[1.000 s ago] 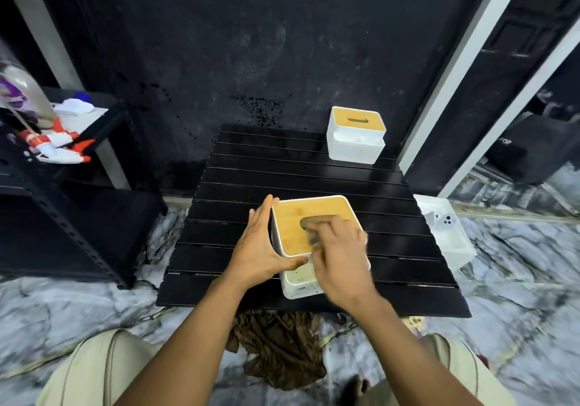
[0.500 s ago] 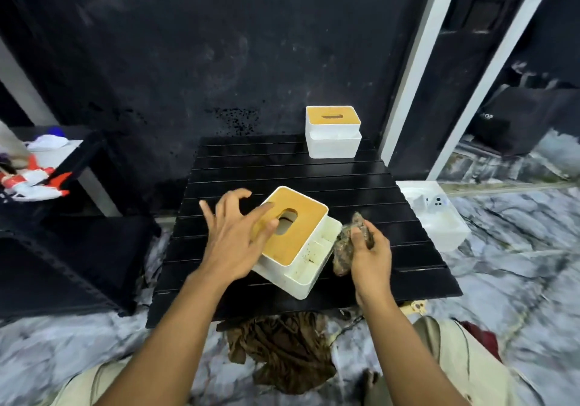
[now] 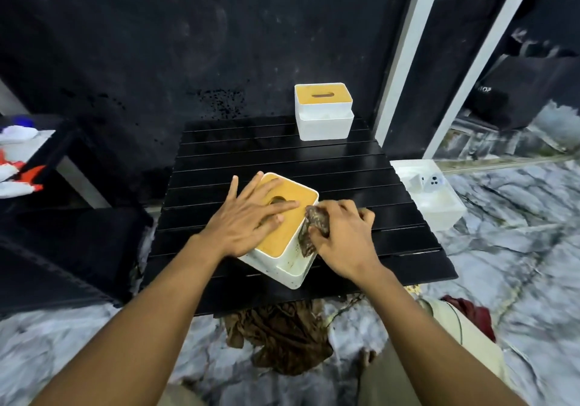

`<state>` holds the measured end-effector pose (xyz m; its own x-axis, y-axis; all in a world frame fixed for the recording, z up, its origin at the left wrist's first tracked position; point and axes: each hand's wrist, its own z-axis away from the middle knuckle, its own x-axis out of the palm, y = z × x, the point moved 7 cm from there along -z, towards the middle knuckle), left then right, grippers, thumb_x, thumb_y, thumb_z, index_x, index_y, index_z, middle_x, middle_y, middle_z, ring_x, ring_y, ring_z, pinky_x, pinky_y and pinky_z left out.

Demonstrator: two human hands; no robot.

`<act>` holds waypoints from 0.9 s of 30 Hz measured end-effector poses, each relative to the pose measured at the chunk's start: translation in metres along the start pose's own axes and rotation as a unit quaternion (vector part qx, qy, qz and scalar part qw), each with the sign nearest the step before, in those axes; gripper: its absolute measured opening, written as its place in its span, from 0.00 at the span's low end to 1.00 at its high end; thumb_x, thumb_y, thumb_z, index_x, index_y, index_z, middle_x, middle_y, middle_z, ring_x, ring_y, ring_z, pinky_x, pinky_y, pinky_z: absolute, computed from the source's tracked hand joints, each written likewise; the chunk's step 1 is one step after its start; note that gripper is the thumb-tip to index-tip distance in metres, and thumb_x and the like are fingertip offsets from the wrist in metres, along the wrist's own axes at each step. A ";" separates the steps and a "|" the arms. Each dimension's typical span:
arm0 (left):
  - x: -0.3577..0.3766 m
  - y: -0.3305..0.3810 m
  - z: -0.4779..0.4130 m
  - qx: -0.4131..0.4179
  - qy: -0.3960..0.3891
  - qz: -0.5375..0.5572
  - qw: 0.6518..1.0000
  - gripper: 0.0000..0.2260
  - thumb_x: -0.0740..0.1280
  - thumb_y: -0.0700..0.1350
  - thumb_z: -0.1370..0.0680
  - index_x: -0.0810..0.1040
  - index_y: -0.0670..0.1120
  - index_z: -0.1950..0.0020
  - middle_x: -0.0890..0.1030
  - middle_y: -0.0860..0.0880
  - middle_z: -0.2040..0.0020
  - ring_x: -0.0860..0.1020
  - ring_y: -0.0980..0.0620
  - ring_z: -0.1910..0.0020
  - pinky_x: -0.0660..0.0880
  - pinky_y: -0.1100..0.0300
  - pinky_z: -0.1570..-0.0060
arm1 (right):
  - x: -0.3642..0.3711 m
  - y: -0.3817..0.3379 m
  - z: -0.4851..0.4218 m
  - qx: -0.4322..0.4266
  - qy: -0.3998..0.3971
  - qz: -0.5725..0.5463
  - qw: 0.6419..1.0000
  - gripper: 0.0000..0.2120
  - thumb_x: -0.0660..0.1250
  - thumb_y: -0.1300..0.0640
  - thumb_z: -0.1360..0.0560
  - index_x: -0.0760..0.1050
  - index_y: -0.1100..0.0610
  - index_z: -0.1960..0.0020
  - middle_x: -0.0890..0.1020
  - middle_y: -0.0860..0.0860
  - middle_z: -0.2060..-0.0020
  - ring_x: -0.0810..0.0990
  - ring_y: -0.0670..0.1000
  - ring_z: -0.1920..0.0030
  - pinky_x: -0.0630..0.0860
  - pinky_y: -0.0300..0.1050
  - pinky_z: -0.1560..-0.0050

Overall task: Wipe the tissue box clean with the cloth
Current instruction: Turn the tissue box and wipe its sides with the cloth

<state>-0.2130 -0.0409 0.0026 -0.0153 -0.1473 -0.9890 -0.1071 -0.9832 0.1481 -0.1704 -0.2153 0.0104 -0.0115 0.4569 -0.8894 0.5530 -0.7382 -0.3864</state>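
Note:
A white tissue box [image 3: 282, 264] with a yellow wooden lid sits turned at an angle near the front of the black slatted table [image 3: 361, 192]. My left hand [image 3: 248, 220] lies flat on the lid, fingers spread, partly covering the slot. My right hand [image 3: 342, 242] grips a crumpled brown cloth [image 3: 315, 226] and presses it against the box's right side, in the open side compartment. Dark specks show on the white wall near the cloth.
A second white tissue box [image 3: 324, 123] with a yellow lid stands at the table's far right. A white tray [image 3: 433, 198] sits on the marble floor to the right. A brown rag [image 3: 282, 333] lies on the floor under the front edge. A black shelf [image 3: 47, 160] stands left.
The box was turned at an angle. My left hand went from its side to flat on the lid. My right hand moved the cloth off the lid onto the right side.

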 end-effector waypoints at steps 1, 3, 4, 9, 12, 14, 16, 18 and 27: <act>0.000 0.001 0.000 0.009 -0.005 0.001 1.000 0.23 0.39 0.64 0.21 0.53 0.73 0.27 0.45 0.58 0.20 0.35 0.52 0.22 0.32 0.39 0.27 | -0.001 0.004 -0.003 0.002 -0.010 -0.001 1.000 0.21 0.63 0.46 0.24 0.69 0.52 0.35 0.78 0.48 0.43 0.67 0.50 0.35 0.54 0.52 0.38; 0.002 0.002 -0.002 0.023 -0.018 0.000 1.000 0.25 0.39 0.65 0.23 0.52 0.71 0.25 0.45 0.60 0.20 0.34 0.54 0.22 0.33 0.39 0.26 | -0.001 0.009 -0.012 0.003 -0.013 0.032 0.999 0.19 0.63 0.44 0.23 0.70 0.52 0.36 0.78 0.48 0.43 0.65 0.51 0.34 0.55 0.53 0.39; 0.002 0.002 -0.002 0.026 -0.021 -0.003 0.999 0.25 0.40 0.64 0.22 0.52 0.70 0.25 0.45 0.60 0.20 0.34 0.54 0.22 0.33 0.40 0.26 | -0.002 0.009 -0.017 0.007 -0.005 0.050 0.999 0.17 0.63 0.44 0.23 0.73 0.51 0.38 0.77 0.48 0.43 0.64 0.51 0.35 0.56 0.53 0.40; 0.004 0.003 -0.005 0.014 -0.017 0.002 1.000 0.21 0.49 0.56 0.16 0.51 0.69 0.24 0.46 0.59 0.20 0.37 0.53 0.22 0.33 0.42 0.25 | -0.001 0.017 -0.038 0.142 -0.022 0.032 0.989 0.12 0.64 0.48 0.25 0.80 0.49 0.44 0.71 0.50 0.45 0.66 0.54 0.39 0.62 0.57 0.39; 0.005 0.003 -0.006 0.002 -0.016 0.010 1.000 0.22 0.50 0.55 0.16 0.51 0.69 0.24 0.47 0.58 0.20 0.38 0.54 0.21 0.33 0.41 0.25 | 0.003 0.018 -0.054 0.202 -0.043 -0.001 0.979 0.10 0.67 0.50 0.28 0.79 0.50 0.48 0.79 0.49 0.48 0.73 0.54 0.42 0.63 0.56 0.39; 0.005 0.003 -0.008 -0.018 -0.015 0.017 1.000 0.22 0.50 0.54 0.16 0.51 0.69 0.24 0.47 0.58 0.20 0.39 0.54 0.21 0.34 0.39 0.26 | 0.003 0.009 -0.062 0.179 -0.039 0.026 0.983 0.12 0.68 0.51 0.30 0.74 0.52 0.48 0.79 0.50 0.51 0.75 0.54 0.45 0.64 0.56 0.40; 0.004 0.005 -0.007 -0.036 -0.017 0.018 0.999 0.22 0.49 0.55 0.17 0.51 0.69 0.24 0.46 0.58 0.19 0.39 0.53 0.21 0.34 0.38 0.26 | 0.001 0.005 -0.066 0.136 -0.040 0.059 0.988 0.11 0.68 0.53 0.29 0.75 0.51 0.48 0.79 0.50 0.51 0.74 0.54 0.43 0.64 0.56 0.41; 0.003 0.006 -0.007 -0.047 -0.019 0.013 0.999 0.23 0.46 0.58 0.19 0.51 0.69 0.24 0.45 0.59 0.19 0.39 0.52 0.21 0.34 0.36 0.27 | -0.005 0.013 -0.066 0.103 -0.068 0.032 0.992 0.10 0.69 0.50 0.29 0.78 0.48 0.48 0.77 0.48 0.49 0.70 0.53 0.40 0.63 0.55 0.41; 0.004 0.009 -0.009 -0.033 -0.019 0.014 0.999 0.25 0.44 0.57 0.21 0.51 0.69 0.24 0.46 0.59 0.20 0.38 0.54 0.21 0.31 0.35 0.29 | 0.006 0.006 -0.061 -0.038 -0.167 0.223 0.960 0.18 0.55 0.45 0.22 0.77 0.49 0.39 0.67 0.51 0.42 0.63 0.56 0.40 0.62 0.58 0.41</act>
<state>-0.2051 -0.0508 0.0004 -0.0545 -0.1725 -0.9835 -0.0401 -0.9838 0.1747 -0.1165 -0.1871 0.0173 -0.0193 -0.0908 -0.9957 0.6239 -0.7793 0.0589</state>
